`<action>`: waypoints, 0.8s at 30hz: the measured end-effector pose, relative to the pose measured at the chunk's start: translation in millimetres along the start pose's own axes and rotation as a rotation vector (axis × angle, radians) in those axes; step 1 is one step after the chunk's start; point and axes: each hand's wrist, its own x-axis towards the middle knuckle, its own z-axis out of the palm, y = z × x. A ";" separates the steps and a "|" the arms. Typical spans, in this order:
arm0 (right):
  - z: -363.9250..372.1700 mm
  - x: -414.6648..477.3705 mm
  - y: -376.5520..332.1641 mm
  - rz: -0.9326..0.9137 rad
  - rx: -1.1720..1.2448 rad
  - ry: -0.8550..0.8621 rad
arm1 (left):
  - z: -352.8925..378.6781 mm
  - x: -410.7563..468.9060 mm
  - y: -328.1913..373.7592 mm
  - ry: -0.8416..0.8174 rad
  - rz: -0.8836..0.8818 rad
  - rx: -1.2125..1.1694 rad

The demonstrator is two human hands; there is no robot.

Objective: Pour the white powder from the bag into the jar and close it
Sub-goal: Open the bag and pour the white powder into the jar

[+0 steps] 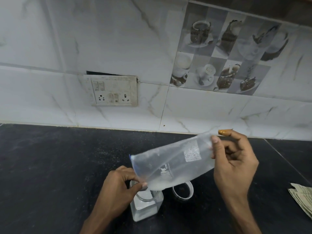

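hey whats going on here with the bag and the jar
A person is tipping a clear plastic bag over an open jar on the dark counter. The right hand pinches the bag's raised end, and the left hand pinches its lower open edge just above the jar's mouth. Some white powder sits along the bag's low side near that mouth. The lid lies on the counter just right of the jar, so it is not closed yet.

Clear bag [173, 159], blue-edged mouth, tilted mouth-down over jar [146, 208]. My right hand [234, 164] holds its raised end, my left hand [118, 188] pinches the mouth. White powder [160, 184] gathered at low edge. Jar clear, square, upright, open. Lid [183, 191] just right of it.
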 end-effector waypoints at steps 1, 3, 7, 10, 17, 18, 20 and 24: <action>0.2 -0.4 0.5 -0.004 0.003 -0.014 | 0.1 -0.3 0.2 -0.002 0.004 0.013; 1.1 -3.8 1.0 -0.028 -0.014 -0.037 | -0.6 -0.8 0.0 -0.002 -0.004 0.011; 0.9 -3.7 2.2 -0.017 0.006 -0.009 | -2.4 -0.4 -1.0 0.004 0.003 0.017; 0.4 -3.0 0.7 -0.033 0.004 -0.018 | -2.0 -0.8 -0.3 0.004 0.002 0.009; 0.7 -3.1 0.2 -0.037 -0.005 -0.013 | -1.6 -0.7 0.3 0.007 0.019 0.004; 0.8 -3.7 -0.1 -0.043 -0.008 -0.029 | -1.5 -0.8 0.8 0.007 0.026 0.013; 0.7 -4.5 -0.7 -0.056 -0.016 -0.050 | -2.1 -1.2 1.6 0.006 0.021 0.014; 0.3 -1.5 -0.3 -0.076 -0.010 -0.033 | -2.6 -1.8 2.2 0.011 0.034 0.004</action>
